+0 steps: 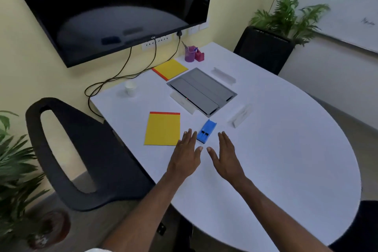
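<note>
From the head camera we look down on a white oval tabletop (286, 159). Both hands are stretched out over it with straight, spread fingers, palms down, holding nothing. The left hand (187, 155) lies just at the near left corner of a blue holder (206, 131); we cannot tell whether its fingertips touch it. The right hand (225, 157) is near the holder's right side but apart from it, and the two thumbs point at each other with a small gap between them.

The blue holder lies flat, slanted, between the two hands' fingertips and just in front of them. Left of it lies a yellow pad (162, 129) with a red strip along its far edge, and the left hand is just beside its near right corner. Beyond the holder we see a grey panel (201, 90) set in the tabletop, with a second yellow pad (170, 69) farther back. A stack of white cups (130, 87) stands at the left edge and a purple cup (190, 53) at the far end. A dark screen (114, 6) hangs on the wall, and a black chair (81, 149) stands at the left.
</note>
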Motion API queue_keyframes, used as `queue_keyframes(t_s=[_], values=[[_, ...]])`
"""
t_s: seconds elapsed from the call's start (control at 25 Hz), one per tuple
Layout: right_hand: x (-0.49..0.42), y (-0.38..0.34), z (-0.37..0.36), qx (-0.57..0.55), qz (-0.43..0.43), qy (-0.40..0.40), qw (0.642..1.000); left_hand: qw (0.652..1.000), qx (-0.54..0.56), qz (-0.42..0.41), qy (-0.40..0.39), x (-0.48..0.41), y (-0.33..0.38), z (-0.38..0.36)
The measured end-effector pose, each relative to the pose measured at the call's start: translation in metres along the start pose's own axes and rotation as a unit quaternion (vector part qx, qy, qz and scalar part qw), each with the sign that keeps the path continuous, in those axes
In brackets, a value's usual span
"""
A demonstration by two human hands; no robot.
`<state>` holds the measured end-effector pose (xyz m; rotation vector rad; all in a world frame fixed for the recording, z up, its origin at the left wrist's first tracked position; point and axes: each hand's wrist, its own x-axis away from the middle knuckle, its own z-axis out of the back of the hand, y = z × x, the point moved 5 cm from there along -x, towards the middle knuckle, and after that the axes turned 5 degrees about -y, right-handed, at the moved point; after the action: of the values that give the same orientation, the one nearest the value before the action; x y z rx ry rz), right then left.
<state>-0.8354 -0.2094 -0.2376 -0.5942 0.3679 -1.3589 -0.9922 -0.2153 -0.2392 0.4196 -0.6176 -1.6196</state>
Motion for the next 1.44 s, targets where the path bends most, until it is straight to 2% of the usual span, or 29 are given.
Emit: queue_keyframes(t_s=[0.24, 0.36, 0.48, 0.56, 0.64, 0.72, 1.0, 1.08, 1.2, 1.44], values=[[-0.076, 0.027, -0.029, -0.036, -0.041, -0.035, 0.998, 0.997, 0.014, 0.029, -0.073, -0.08, -0.036, -0.023], [-0.105, 0.044, -0.047, -0.066, -0.073, -0.061, 0.993, 0.988, 0.081, 0.068, -0.111, -0.115, -0.05, -0.043], [-0.131, 0.064, -0.064, -0.121, -0.11, -0.066, 0.984, 0.98, 0.102, 0.103, -0.139, -0.145, -0.064, -0.065], [-0.148, 0.08, -0.074, -0.206, -0.182, -0.065, 0.959, 0.974, 0.108, 0.126, -0.155, -0.164, -0.079, -0.076], [-0.161, 0.095, -0.086, -0.298, -0.254, -0.053, 0.919, 0.969, 0.105, 0.139, -0.176, -0.181, -0.094, -0.088], [-0.169, 0.103, -0.095, -0.339, -0.286, -0.032, 0.896, 0.963, 0.118, 0.154, -0.19, -0.195, -0.106, -0.099], [-0.18, 0.111, -0.11, -0.322, -0.29, 0.011, 0.901, 0.943, 0.209, 0.157, -0.206, -0.221, -0.113, -0.126], [-0.182, 0.111, -0.109, -0.316, -0.282, 0.02, 0.906, 0.936, 0.24, 0.165, -0.197, -0.221, -0.115, -0.124], [-0.184, 0.104, -0.11, -0.321, -0.27, 0.027, 0.907, 0.934, 0.271, 0.198, -0.125, -0.219, -0.123, -0.108], [-0.21, 0.067, -0.104, -0.307, -0.184, 0.058, 0.932, 0.923, 0.339, 0.179, -0.026, -0.224, -0.139, -0.064]])
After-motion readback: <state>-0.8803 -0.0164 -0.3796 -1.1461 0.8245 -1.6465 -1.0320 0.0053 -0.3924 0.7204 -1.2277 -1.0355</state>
